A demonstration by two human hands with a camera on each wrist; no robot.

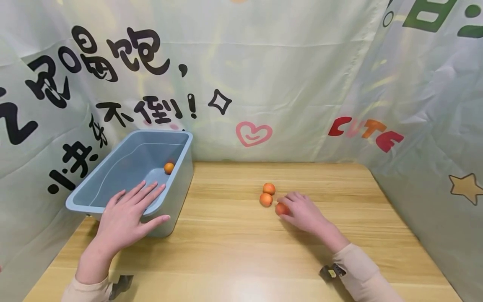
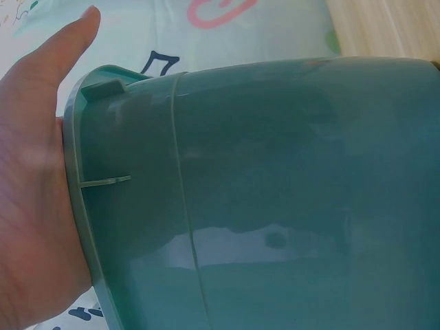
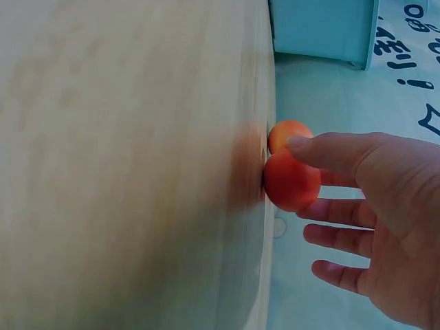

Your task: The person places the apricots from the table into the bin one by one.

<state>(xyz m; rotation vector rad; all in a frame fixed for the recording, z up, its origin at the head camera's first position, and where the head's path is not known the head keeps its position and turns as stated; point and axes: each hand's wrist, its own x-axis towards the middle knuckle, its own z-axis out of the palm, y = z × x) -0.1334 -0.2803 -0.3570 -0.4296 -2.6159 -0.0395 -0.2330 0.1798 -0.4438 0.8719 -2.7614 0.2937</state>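
Fruit (image 1: 281, 209), small, round and orange, sat on the wooden table (image 1: 226, 256) just right of centre in the head view, with the thumb and fingers of the right hand (image 1: 302, 213) set about it. In the right wrist view the thumb tip lay against the nearer fruit, right of the frame's middle, while the index finger passed behind it and the lowest two fingers stood apart from it. That hand's grip was a loose-looking pinch on the one fruit; how hard it pressed could not be told.

An upper fruit (image 1: 269, 188) and a lower fruit (image 1: 266, 200) lay close together, just up and left of the one in hand. A fourth fruit (image 1: 169, 168) rested inside the blue bin (image 1: 81, 206), by its right wall, in the left part of the head view.

The left hand (image 1: 124, 216) lay across the bin's near rim at lower left, its fingers straight and reaching over the inside, its thumb spread out to the right; nothing was clamped in it. In the left wrist view the palm's edge met the rim at the left of the frame, and the bin's outer wall filled most of the rest.

Behind the table hung a pale cloth (image 1: 286, 84) printed with black characters at upper left, a pink heart near the centre and a star at the far right. Light sleeves covered both forearms along the bottom of the frame, each with a dark device at the wrist.
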